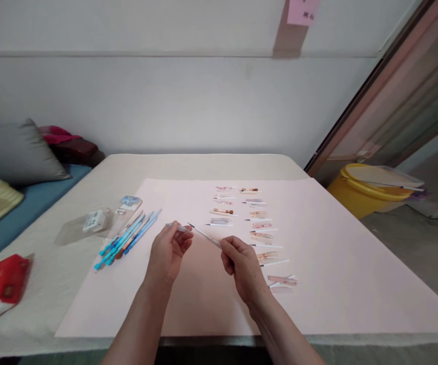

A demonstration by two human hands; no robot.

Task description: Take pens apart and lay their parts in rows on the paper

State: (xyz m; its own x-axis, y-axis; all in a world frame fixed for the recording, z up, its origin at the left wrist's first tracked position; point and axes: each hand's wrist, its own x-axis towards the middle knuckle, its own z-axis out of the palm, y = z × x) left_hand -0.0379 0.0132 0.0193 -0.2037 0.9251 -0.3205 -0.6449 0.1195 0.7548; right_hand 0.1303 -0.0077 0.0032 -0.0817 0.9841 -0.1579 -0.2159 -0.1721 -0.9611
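My left hand (169, 249) pinches a short translucent pen barrel (183, 228) between thumb and fingers. In my right hand (243, 264) is a thin white pen refill (206, 235), its dark tip pointing left toward the barrel. Tip and barrel look close but apart. Past my right hand, two columns of pen parts lie on a pink sheet (340, 274): white refills (268, 247) beside clear and brownish barrels (261, 235). Left of my left hand, several blue and brown pens (128, 241) lie in a slanting bunch.
A clear plastic bag (78, 228) with a small white box (96, 220) lies at the left. Nearer the front left edge sits a red and white packet (2, 286). A yellow bucket (356, 195) stands off the right side; a wall (204, 106) rises behind the table.
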